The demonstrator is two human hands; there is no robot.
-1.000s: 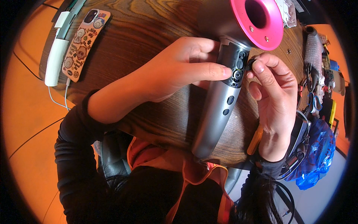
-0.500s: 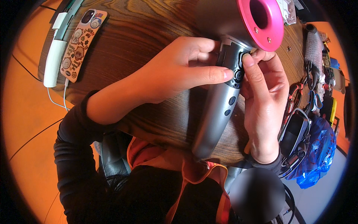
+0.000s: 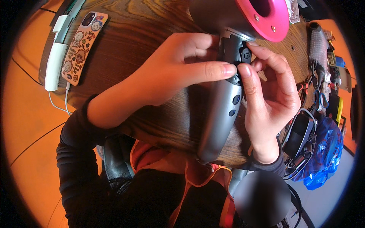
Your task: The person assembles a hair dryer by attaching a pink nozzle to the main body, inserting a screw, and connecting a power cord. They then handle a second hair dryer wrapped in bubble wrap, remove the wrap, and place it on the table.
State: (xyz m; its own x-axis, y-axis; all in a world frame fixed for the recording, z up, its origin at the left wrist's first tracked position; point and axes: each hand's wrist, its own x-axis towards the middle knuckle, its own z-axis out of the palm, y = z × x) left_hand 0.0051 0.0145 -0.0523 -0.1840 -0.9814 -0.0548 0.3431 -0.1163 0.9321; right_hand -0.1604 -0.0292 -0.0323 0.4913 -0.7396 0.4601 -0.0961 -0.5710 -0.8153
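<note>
Within the last half second the right hand (image 3: 272,95) has lowered its thumb along the dryer (image 3: 224,95), bringing it next to the left thumb. A small dark part (image 3: 246,56) with a squarish mark now shows between the right thumb and forefinger. My judgement: the work in hand remains at the exposed upper handle, with the grip now on the part's two ends.

Right hand: thumb below, forefinger above, pinching the part; whether the part is seated or loose, I cannot tell. Left hand (image 3: 176,70): wrapped about the neck, thumb across the front, fingers behind. The dryer leans over the table (image 3: 152,22), head away from the person, handle end toward the lap.

Materials: handle smooth, satin grey, cylindrical, with two dark oval buttons (image 3: 236,99); exposed section black and stepped; ring (image 3: 279,22) glossy pink, flared, bearing two metallic dots. Table: dark wood, strongly grained. Phone (image 3: 81,47): flat, round-cornered, case patterned. Bag (image 3: 323,152): thin, crinkled blue plastic.
</note>
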